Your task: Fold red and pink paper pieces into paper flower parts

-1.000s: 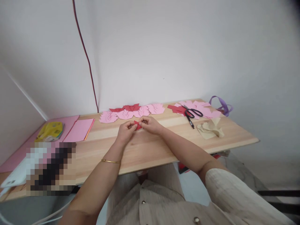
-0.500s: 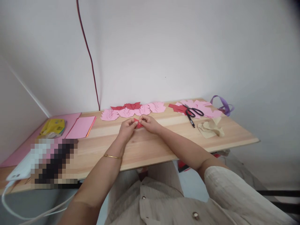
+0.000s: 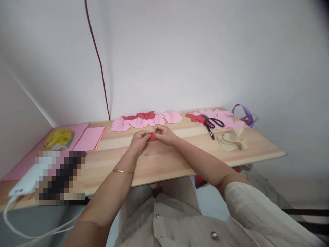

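A small folded red paper piece (image 3: pixel 153 137) is pinched between both hands just above the wooden table (image 3: pixel 167 161). My left hand (image 3: pixel 139 141) grips its left side with thumb and fingers closed. My right hand (image 3: pixel 164 134) closes over its right side and top. A thin gold bangle sits on my left wrist. Behind the hands lies a row of folded pink and red paper shapes (image 3: pixel 146 120) near the wall.
Black scissors (image 3: pixel 213 121) and a black pen (image 3: pixel 209 131) lie at the back right on pink and red paper scraps. A crumpled beige paper (image 3: pixel 232 141), a purple ribbon (image 3: pixel 245 115), a pink paper stack (image 3: pixel 89 138) and a yellow packet (image 3: pixel 59 138) are also on the table.
Both hands have stayed together on the red paper, and the right fingers have shifted slightly over it. The camera view has drifted a little.
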### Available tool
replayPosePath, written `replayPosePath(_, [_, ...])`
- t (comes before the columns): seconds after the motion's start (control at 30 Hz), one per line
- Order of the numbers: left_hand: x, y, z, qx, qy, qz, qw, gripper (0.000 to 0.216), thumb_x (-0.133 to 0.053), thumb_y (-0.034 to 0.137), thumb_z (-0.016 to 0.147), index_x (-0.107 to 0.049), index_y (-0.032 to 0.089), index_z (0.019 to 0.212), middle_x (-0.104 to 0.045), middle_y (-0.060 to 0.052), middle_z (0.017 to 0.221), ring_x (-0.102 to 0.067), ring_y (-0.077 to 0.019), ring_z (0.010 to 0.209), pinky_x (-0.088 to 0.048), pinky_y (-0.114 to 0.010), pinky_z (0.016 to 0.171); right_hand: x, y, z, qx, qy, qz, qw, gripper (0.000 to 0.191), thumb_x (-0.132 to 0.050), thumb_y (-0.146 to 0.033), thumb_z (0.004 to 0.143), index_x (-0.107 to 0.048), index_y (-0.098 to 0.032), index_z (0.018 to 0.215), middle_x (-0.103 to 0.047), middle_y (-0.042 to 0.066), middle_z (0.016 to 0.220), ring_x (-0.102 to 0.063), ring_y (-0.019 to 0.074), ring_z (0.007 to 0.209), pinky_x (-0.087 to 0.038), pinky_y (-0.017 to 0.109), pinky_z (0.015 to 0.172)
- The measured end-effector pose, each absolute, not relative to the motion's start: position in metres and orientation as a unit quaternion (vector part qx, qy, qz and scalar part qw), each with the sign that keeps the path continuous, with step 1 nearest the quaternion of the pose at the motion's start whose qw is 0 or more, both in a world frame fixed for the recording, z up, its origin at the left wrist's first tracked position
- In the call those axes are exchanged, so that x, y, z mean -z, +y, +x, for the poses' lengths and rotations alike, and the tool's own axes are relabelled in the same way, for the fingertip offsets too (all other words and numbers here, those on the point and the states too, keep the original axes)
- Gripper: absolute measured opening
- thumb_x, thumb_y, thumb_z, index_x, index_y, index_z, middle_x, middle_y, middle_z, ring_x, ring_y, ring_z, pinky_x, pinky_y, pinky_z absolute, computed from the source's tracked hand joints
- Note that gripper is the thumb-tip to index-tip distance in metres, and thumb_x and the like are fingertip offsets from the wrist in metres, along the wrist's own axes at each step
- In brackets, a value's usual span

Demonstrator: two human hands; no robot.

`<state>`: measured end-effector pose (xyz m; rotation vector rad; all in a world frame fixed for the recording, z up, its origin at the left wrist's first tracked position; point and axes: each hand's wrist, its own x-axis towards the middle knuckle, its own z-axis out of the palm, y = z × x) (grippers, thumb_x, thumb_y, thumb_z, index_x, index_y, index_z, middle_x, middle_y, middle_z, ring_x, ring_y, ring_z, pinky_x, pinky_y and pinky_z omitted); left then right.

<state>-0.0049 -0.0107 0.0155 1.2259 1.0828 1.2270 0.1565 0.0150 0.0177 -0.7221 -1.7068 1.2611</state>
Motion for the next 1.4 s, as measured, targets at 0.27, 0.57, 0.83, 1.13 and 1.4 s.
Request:
replayPosePath(0.27, [-0.0176, -0.0089, -0.0080, -0.497, 0.410, 0.457, 0.614, 0.023, -0.075, 0.029, 0.060, -0.069, 0.012, 0.076, -0.070, -0.006, 0.074, -0.063, -0.0159, 0.067, -0.049, -0.030, 0.069, -0.0190, 0.0167, 0.1644, -0.437, -0.747, -0.274, 0.420, 0.012, -0.052, -0.020, 0.069, -0.056, -0.016, 0.079, -0.055, -0.001, 0.075, -0.048, 0.0097, 0.066, -0.039, 0.023, 0.064])
replayPosePath(0.57, [-0.0172, -0.0096, -0.0091, -0.474, 0.449, 0.477, 0.589, 0.033, -0.076, 0.040, 0.061, -0.068, 0.011, 0.075, -0.069, -0.009, 0.074, -0.062, -0.0157, 0.066, -0.050, -0.029, 0.062, -0.0165, 0.0184, 0.1637, -0.387, -0.766, -0.291, 0.422, 0.013, -0.052, -0.021, 0.069, -0.058, -0.016, 0.080, -0.058, 0.000, 0.076, -0.051, 0.0109, 0.068, -0.042, 0.024, 0.067])
replayPosePath(0.83, [-0.0160, -0.0099, -0.0082, -0.496, 0.454, 0.546, 0.500, 0.027, -0.073, 0.039, 0.065, -0.068, 0.014, 0.074, -0.065, -0.002, 0.068, -0.055, -0.0118, 0.059, -0.045, -0.026, 0.062, -0.0187, 0.0164, 0.1639, -0.446, -0.729, -0.326, 0.405, 0.017, -0.054, -0.027, 0.073, -0.053, -0.017, 0.086, -0.055, -0.001, 0.074, -0.050, 0.0105, 0.065, -0.041, 0.024, 0.062])
replayPosePath(1.13, [-0.0240, -0.0132, -0.0079, -0.479, 0.465, 0.649, 0.364, 0.014, -0.065, 0.030, 0.068, -0.066, 0.016, 0.068, -0.065, -0.002, 0.069, -0.054, -0.0143, 0.065, -0.041, -0.026, 0.067, -0.0185, 0.0185, 0.1651, -0.419, -0.759, -0.310, 0.390, 0.012, -0.054, -0.030, 0.076, -0.051, -0.018, 0.077, -0.053, -0.003, 0.066, -0.044, 0.0095, 0.059, -0.035, 0.022, 0.056])
replayPosePath(1.4, [-0.0148, -0.0083, -0.0067, -0.493, 0.464, 0.574, 0.461, 0.021, -0.064, 0.037, 0.071, -0.063, 0.016, 0.071, -0.061, 0.000, 0.063, -0.053, -0.0135, 0.060, -0.041, -0.026, 0.064, -0.0210, 0.0178, 0.1636, -0.439, -0.735, -0.337, 0.391, 0.019, -0.056, -0.035, 0.077, -0.052, -0.017, 0.078, -0.051, -0.004, 0.067, -0.044, 0.0097, 0.060, -0.037, 0.023, 0.060])
